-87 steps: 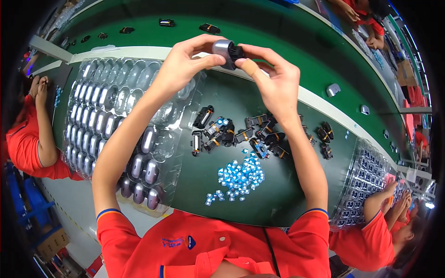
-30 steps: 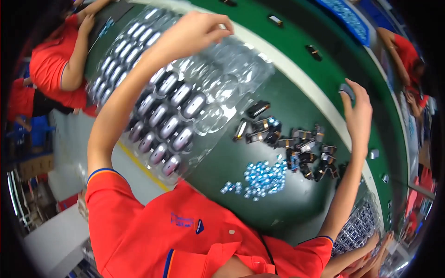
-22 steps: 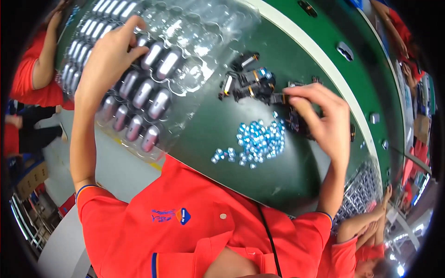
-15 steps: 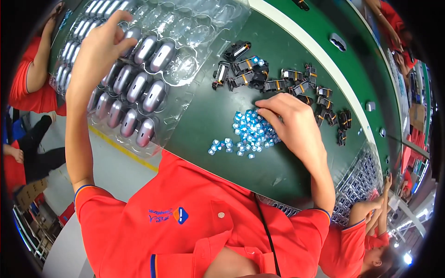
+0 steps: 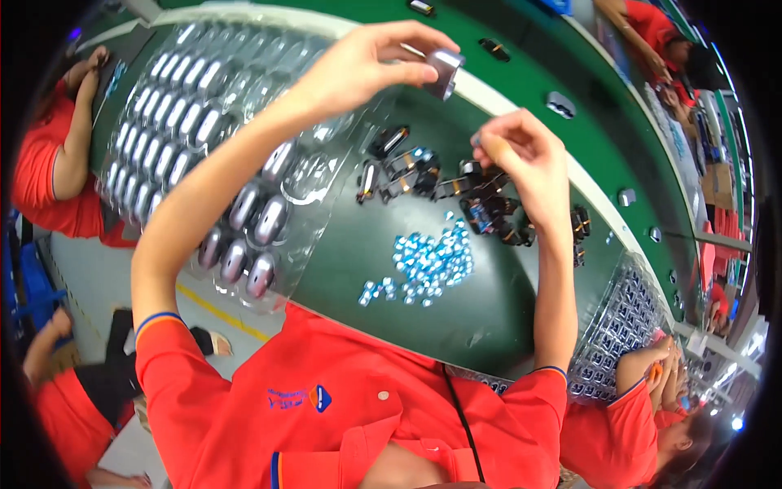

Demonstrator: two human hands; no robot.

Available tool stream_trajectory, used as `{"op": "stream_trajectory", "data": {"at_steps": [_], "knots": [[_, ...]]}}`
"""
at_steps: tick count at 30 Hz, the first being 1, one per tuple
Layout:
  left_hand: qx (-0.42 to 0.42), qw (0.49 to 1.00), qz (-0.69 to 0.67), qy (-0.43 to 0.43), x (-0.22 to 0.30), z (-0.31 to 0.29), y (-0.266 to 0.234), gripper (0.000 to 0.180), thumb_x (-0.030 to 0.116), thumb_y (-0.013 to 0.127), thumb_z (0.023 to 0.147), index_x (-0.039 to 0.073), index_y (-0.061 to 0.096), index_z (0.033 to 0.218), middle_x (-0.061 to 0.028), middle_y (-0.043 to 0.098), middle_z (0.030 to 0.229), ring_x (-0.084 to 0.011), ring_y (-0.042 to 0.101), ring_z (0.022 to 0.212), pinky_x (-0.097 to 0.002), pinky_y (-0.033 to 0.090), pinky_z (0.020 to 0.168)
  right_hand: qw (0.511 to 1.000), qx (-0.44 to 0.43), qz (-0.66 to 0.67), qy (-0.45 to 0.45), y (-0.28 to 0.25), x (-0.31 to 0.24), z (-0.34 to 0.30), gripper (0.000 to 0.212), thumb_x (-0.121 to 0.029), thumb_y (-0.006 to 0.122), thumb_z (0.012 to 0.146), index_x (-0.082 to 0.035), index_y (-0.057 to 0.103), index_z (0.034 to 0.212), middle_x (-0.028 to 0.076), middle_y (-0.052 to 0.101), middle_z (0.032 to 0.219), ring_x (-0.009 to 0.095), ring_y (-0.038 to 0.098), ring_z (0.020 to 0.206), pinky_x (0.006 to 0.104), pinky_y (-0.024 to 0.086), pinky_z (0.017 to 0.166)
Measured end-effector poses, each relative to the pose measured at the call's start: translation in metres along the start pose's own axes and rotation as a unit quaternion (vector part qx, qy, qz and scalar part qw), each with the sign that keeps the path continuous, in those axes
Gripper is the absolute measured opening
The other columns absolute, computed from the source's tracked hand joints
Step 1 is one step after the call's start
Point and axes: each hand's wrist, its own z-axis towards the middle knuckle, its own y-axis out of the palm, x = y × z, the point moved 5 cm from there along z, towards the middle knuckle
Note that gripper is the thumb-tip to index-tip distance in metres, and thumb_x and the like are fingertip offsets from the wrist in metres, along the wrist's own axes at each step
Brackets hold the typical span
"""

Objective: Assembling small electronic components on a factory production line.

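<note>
My left hand [image 5: 379, 69] is raised over the far edge of the table, its thumb and fingers closed on a silver-grey rounded case [image 5: 445, 75]. To the right of it, my right hand [image 5: 528, 155] pinches a small bluish piece [image 5: 476, 140] at the fingertips, too blurred to see well. Beneath the right hand lie several black parts with orange strips [image 5: 489, 208], and more of these black parts [image 5: 399, 175] sit to the left. A pile of small blue-and-white pieces [image 5: 433, 259] is spread nearer my body.
On the left, a clear plastic tray [image 5: 318, 196] holds rows of silver-grey cases [image 5: 232, 259]. A pale rail [image 5: 599, 183] separates the table from a green belt carrying a grey case [image 5: 560, 104]. Another tray of parts [image 5: 611, 330] stands right, beside a co-worker in red [image 5: 611, 440].
My left hand has moved right from the tray, now with a silver-grey case. My right hand has risen away from the blue-and-white pile. The view has shifted slightly.
</note>
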Motion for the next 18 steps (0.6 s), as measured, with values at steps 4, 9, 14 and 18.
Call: {"op": "stream_trajectory", "data": {"at_steps": [4,9,14,18], "knots": [[0.049,0.997,0.031,-0.041,-0.008,0.013,0.016,0.037,0.008,0.07,0.084,0.006,0.064,0.121,-0.0069,0.069,0.109,-0.018,0.065,0.104,-0.0327,0.049,0.095,0.997,0.049,0.054,-0.038,-0.015,0.008,0.035,0.014,-0.006,0.067,0.089,0.005,0.065,0.097,0.009,0.068,0.089,0.014,0.065,0.08,0.0265,0.052,0.075],[0.065,0.995,0.075,-0.022,-0.007,0.014,0.021,0.033,0.005,0.069,0.084,0.005,0.067,0.117,-0.0073,0.068,0.111,-0.0187,0.064,0.106,-0.0333,0.05,0.097,0.995,0.084,0.042,-0.03,-0.015,0.017,0.042,0.019,-0.006,0.068,0.087,0.006,0.066,0.101,0.01,0.07,0.087,0.013,0.066,0.077,0.0246,0.053,0.073],[0.063,0.994,0.093,-0.008,-0.004,0.014,0.026,0.029,0.0,0.069,0.083,0.004,0.069,0.112,-0.0078,0.067,0.111,-0.0191,0.064,0.105,-0.0336,0.053,0.095,0.994,0.107,0.018,0.0,-0.018,0.021,0.044,0.018,-0.005,0.069,0.086,0.006,0.066,0.1,0.01,0.07,0.084,0.013,0.067,0.075,0.0241,0.054,0.071],[0.056,0.99,0.124,0.024,0.0,0.014,0.028,0.028,-0.004,0.069,0.081,0.005,0.071,0.108,-0.0086,0.067,0.11,-0.0196,0.064,0.104,-0.0343,0.056,0.092,0.993,0.113,0.01,0.027,-0.018,0.024,0.044,0.017,-0.006,0.068,0.086,0.006,0.066,0.099,0.009,0.071,0.082,0.012,0.067,0.073,0.0239,0.054,0.071]]}}
